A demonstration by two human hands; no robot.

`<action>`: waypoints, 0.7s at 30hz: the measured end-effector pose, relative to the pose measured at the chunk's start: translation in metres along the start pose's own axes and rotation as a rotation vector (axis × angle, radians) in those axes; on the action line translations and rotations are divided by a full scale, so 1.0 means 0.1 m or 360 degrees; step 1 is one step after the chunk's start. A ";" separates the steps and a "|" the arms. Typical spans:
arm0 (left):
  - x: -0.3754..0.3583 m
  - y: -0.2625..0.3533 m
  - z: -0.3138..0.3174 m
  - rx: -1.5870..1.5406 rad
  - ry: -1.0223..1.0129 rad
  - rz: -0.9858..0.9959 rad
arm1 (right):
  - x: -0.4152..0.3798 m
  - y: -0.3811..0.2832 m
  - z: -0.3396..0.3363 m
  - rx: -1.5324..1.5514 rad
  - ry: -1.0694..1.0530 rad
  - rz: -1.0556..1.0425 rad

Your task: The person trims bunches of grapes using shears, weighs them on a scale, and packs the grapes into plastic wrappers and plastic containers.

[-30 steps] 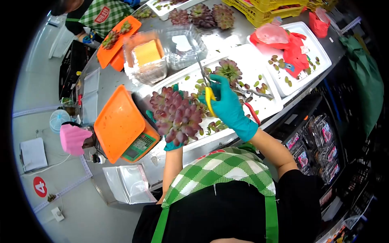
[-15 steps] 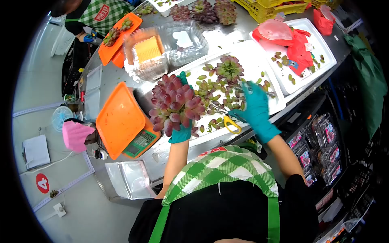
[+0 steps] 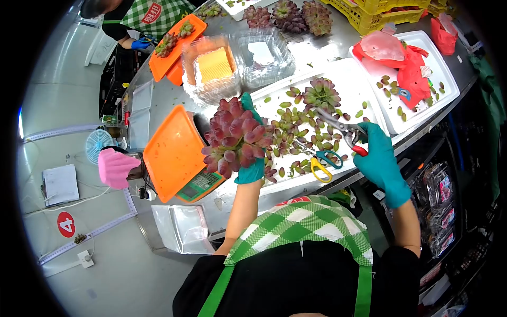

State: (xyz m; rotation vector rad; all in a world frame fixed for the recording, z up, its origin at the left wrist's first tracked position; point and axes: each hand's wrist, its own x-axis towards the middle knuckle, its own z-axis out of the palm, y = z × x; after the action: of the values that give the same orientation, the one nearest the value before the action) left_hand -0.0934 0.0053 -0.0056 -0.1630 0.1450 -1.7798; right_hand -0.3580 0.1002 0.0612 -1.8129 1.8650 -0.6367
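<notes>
My left hand (image 3: 251, 168), in a green glove, holds up a large purple-red succulent (image 3: 235, 138) over the left end of a white tray (image 3: 369, 95). My right hand (image 3: 376, 161), gloved too, is wrapped round the red-handled pruning shears (image 3: 346, 130), whose blades point up and left over the tray's right side. Between the hands, scissors with yellow and teal handles (image 3: 320, 170) lie at the tray's front edge. Loose leaves (image 3: 311, 132) are scattered in the tray, and a smaller green succulent (image 3: 322, 94) sits at its back.
An orange tray (image 3: 173, 153) rests on a scale at the left. Clear plastic boxes (image 3: 214, 68) stand behind. A second white tray (image 3: 449, 95) with red bags is at the right, near yellow crates (image 3: 369, 18). A co-worker (image 3: 142, 16) is at the upper left.
My right hand has lifted the shears from the tray and moved right, away from the scissors. My left hand still holds the large succulent. The view has shifted slightly.
</notes>
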 end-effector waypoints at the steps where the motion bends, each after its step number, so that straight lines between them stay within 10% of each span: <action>1: -0.01 0.01 0.01 -0.0027 0.0014 -0.0005 | 0.01 -0.16 -0.14 0.0060 0.0013 -0.0188; 14: -0.01 0.14 0.02 -0.0046 -0.0006 0.0008 | -0.02 -0.92 -0.23 0.0051 -0.0772 -0.0486; 21: 0.03 0.16 -0.03 0.0051 -0.0028 -0.0011 | -0.03 -0.96 -0.06 0.0000 -0.0430 -0.0539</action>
State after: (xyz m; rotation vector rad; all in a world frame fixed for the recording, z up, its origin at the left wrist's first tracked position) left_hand -0.0793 -0.0006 -0.0111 -0.1558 0.1032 -1.7864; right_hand -0.2858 0.1008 0.1253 -2.1175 1.3985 -0.4738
